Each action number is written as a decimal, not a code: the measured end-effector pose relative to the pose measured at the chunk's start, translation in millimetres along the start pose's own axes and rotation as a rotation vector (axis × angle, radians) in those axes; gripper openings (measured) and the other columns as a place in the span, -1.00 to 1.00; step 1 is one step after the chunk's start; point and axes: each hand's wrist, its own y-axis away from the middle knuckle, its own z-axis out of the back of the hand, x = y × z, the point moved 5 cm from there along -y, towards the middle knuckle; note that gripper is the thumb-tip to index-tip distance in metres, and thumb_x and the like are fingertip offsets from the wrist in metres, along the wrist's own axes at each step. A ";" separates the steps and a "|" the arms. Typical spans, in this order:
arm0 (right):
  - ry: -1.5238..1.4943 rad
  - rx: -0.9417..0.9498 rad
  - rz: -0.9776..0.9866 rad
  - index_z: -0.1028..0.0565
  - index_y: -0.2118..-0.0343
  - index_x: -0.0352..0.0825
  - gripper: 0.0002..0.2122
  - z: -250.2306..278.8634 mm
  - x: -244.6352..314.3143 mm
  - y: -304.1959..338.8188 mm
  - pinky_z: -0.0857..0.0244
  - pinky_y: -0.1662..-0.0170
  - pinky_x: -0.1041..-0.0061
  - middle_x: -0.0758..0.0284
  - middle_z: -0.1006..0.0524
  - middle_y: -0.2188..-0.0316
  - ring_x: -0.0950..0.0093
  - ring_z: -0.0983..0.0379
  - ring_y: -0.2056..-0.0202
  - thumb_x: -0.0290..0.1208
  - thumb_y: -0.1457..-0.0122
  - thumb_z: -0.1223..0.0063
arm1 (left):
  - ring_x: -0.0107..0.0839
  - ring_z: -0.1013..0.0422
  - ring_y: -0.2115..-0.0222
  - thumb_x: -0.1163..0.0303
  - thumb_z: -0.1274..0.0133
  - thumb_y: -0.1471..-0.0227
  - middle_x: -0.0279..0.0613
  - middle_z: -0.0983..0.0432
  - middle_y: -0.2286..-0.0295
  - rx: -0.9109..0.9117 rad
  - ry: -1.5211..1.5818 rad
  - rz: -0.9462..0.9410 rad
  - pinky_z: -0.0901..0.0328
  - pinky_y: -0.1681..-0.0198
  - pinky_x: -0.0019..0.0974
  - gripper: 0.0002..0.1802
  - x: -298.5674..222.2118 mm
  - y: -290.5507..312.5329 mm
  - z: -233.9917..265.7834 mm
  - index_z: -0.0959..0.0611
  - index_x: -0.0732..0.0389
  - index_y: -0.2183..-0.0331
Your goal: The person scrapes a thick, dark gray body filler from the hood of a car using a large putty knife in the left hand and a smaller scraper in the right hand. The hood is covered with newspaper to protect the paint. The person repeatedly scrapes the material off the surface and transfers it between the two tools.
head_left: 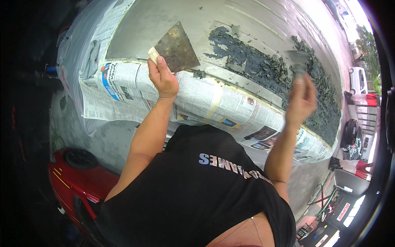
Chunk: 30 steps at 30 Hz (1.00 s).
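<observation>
My left hand (165, 82) is closed around the pale handle of a square metal plate (177, 48), its face stained brown and grey. It is raised over the near edge of a bare grey panel (152, 20). Further right, my right hand (302, 101), smeared by motion, grips a scraper (298, 57) whose blade is blurred. That blade is over wrinkled, flaking dark coating (267, 68), which covers much of the panel's right part. Whether the blade touches it I cannot tell. Loose dark flakes lie along the coating's edges.
Taped newspaper (197, 94) and plastic sheeting (78, 53) cover the near side and left end. A grey cloth (91, 57) lies on the left. Behind me on the left stands a red car (82, 177); a dark tool board (339, 210) is at the lower right.
</observation>
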 end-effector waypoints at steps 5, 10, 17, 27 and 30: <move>0.602 -0.025 0.045 -0.58 0.02 -0.43 -0.69 69.0 -40.0 -42.1 -0.37 0.16 0.48 0.27 -0.63 0.27 0.47 -0.50 0.35 -0.35 -0.27 -0.19 | -0.62 -0.14 0.51 0.20 0.15 -0.39 -0.42 -0.27 0.53 0.022 -0.107 -0.059 -0.12 0.45 -0.41 -0.69 -9.8 0.3 -3.0 -0.43 0.24 0.33; 0.463 -0.244 0.179 -0.56 0.02 -0.43 -0.70 109.4 -71.2 -0.2 -0.35 0.25 0.53 0.31 -0.61 0.34 0.53 -0.44 0.41 -0.34 -0.27 -0.19 | -0.61 -0.26 0.49 0.20 0.07 -0.36 -0.40 -0.35 0.47 -0.039 0.007 0.072 -0.21 0.46 -0.43 -0.73 -8.2 -23.4 9.5 -0.48 0.23 0.26; 0.180 -0.582 -0.103 -0.53 0.00 -0.42 -0.69 172.8 -142.5 61.7 -0.20 0.48 0.65 0.39 -0.54 0.42 0.68 -0.29 0.55 -0.32 -0.30 -0.17 | -0.54 -0.22 0.51 0.24 -0.15 -0.22 -0.32 -0.36 0.58 0.223 -0.546 0.061 -0.19 0.44 -0.34 -0.67 -46.2 -67.8 30.6 -0.48 0.28 0.43; 0.024 -0.689 -0.183 -0.51 -0.04 -0.45 -0.65 163.9 -148.5 73.2 -0.21 0.47 0.66 0.37 -0.55 0.40 0.68 -0.30 0.52 -0.34 -0.29 -0.20 | -0.51 -0.31 0.36 0.29 -0.07 -0.28 -0.24 -0.48 0.35 0.105 -0.553 -0.071 -0.27 0.27 -0.38 -0.74 -73.5 -82.0 51.4 -0.51 0.29 0.16; 0.016 -0.729 -0.107 -0.51 -0.04 -0.45 -0.65 175.2 -107.7 55.2 -0.23 0.47 0.66 0.38 -0.54 0.42 0.68 -0.31 0.52 -0.36 -0.27 -0.22 | -0.41 -0.41 0.21 0.32 0.00 -0.30 -0.19 -0.48 0.12 -0.113 -0.190 0.037 -0.32 0.18 -0.33 -0.65 -43.6 -85.8 90.5 -0.42 0.27 -0.03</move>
